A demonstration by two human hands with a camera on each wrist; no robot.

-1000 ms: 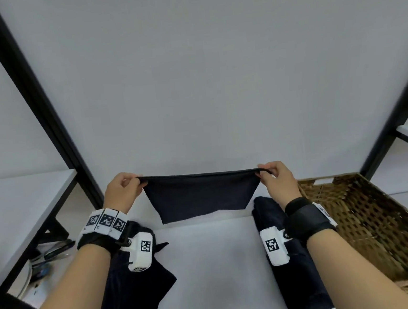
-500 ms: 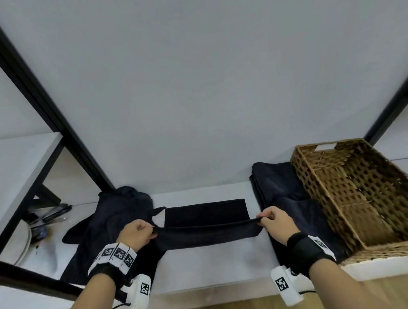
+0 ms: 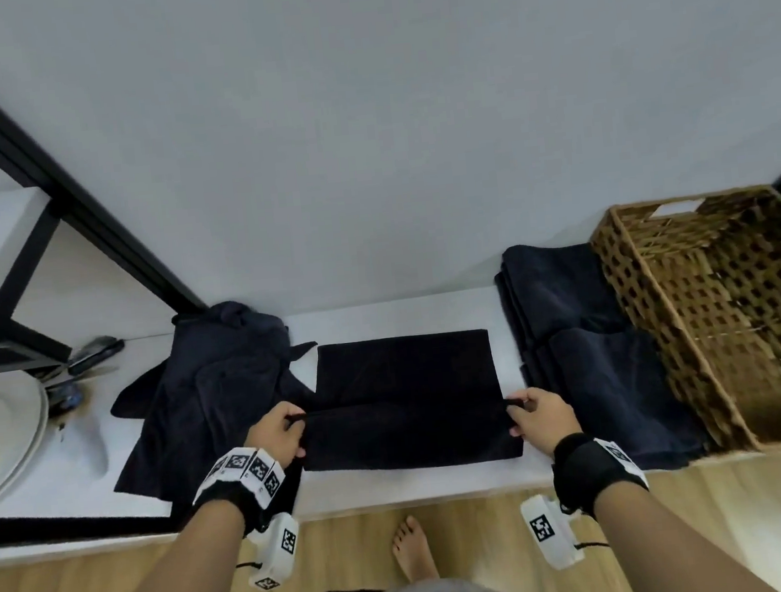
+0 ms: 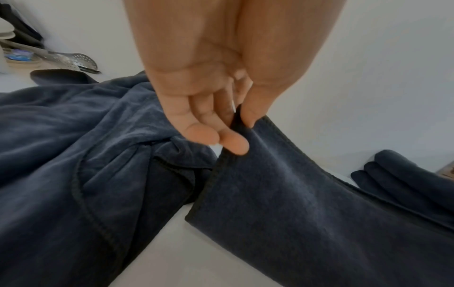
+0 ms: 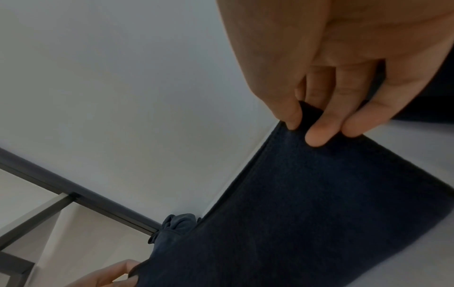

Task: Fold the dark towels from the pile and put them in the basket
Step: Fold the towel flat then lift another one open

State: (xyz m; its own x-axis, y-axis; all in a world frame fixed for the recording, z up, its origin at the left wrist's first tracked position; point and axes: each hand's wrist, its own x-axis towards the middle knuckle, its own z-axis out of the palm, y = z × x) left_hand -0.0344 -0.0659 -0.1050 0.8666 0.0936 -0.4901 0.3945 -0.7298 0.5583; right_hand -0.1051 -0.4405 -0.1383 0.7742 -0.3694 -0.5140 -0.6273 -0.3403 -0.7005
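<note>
— Two hands on one dark towel (image 3: 405, 390), is that right?

— Yes. It lies on the white table (image 3: 397, 486), its far part flat, its near part doubled over. The left hand (image 3: 276, 438) pinches the fold's left end; the right hand (image 3: 541, 419) pinches its right end.

— How do the fingers sit?

— In the left wrist view the thumb presses the towel's (image 4: 307, 203) hemmed edge against the curled fingers (image 4: 234, 144). In the right wrist view the thumb and fingertips (image 5: 319, 136) close on the corner, with the cloth (image 5: 307, 213) hanging below them.

— And the hands' pose?

— Both are knuckles-up, level with each other, the fold stretched straight between them. Each wrist wears a black band and a white tagged block.

— What lies around?

— A crumpled pile of dark towels (image 3: 207, 399) touches the left hand's side. A folded stack (image 3: 589, 348) lies right of the towel, against the wicker basket (image 3: 637, 300). Plates (image 3: 7, 442) and utensils (image 3: 93, 353) sit far left; a bare foot (image 3: 413, 549) stands on the wooden floor.
</note>
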